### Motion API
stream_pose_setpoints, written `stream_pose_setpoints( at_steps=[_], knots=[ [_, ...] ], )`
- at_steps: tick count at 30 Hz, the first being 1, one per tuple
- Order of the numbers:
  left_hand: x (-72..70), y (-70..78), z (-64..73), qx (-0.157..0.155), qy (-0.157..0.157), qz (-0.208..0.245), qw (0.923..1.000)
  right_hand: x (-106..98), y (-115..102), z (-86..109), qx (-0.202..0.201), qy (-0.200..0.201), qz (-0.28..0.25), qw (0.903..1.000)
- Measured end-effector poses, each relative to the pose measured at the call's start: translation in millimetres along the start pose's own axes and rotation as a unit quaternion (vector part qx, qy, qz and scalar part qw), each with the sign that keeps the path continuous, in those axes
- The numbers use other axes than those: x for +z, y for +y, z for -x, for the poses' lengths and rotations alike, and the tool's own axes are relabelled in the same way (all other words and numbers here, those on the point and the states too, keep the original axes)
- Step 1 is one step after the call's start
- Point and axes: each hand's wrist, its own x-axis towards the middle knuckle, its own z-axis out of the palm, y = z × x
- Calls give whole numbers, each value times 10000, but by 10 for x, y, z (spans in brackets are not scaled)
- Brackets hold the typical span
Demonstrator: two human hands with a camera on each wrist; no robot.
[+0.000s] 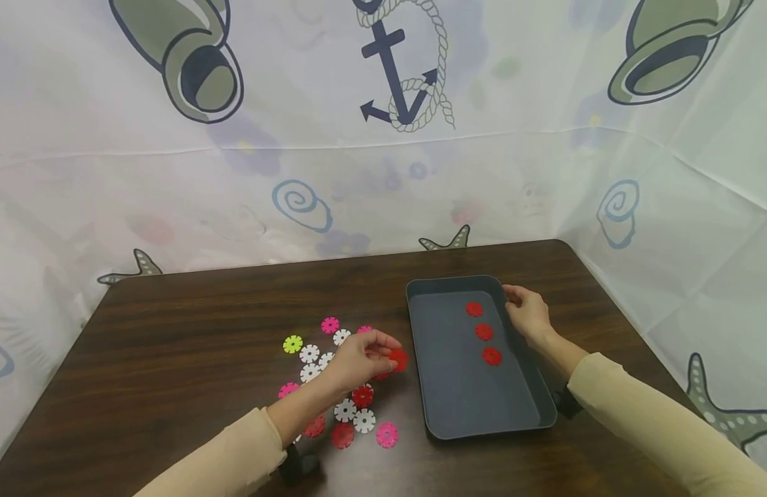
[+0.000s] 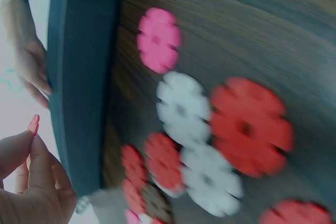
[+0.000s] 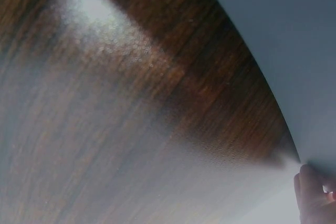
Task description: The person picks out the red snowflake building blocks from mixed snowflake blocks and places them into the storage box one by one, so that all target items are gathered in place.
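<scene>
My left hand (image 1: 358,359) pinches a red notched plastic disc (image 1: 398,359) between thumb and fingertips, just left of the tray. In the left wrist view this disc (image 2: 33,124) appears edge-on above the fingertips. My right hand (image 1: 529,317) holds the right rim of a dark grey rectangular tray (image 1: 470,407), near its far right corner. Three red discs (image 1: 484,332) lie in a column inside the tray. Below and around the left hand lie loose discs: several white (image 1: 364,421), several red (image 1: 342,435), some pink (image 1: 386,435) and one yellow-green (image 1: 293,344). The left hand and forearm hide part of this pile.
The dark wooden table (image 1: 172,345) carries the pile and the tray, which stands right of the middle. Behind the table hangs a pale curtain (image 1: 358,200) with sea prints. A dark wrist strap device (image 1: 296,466) sits under the left forearm.
</scene>
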Motion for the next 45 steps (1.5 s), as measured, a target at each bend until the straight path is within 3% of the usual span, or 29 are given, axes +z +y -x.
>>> stream_pose_setpoints(
  at_steps=[7, 14, 24, 34, 45],
  knots=[
    [300, 178, -160, 263, -429, 419, 9979, -23, 29, 13, 0, -3, -10, 10000],
    [576, 268, -269, 58, -508, 760, 9958, -33, 32, 7, -20, 19, -14, 10000],
    [936, 235, -373, -261, -394, 882, 9950, 23, -15, -13, -79, 14, 15, 10000],
    [1201, 196, -491, -316, -235, 537, 9978, 1, -5, -16, 8, 83, 25, 10000],
    [1411, 144, -587, -218, -162, -381, 9989, -12, -4, -21, 130, 48, 12, 9999]
  ],
)
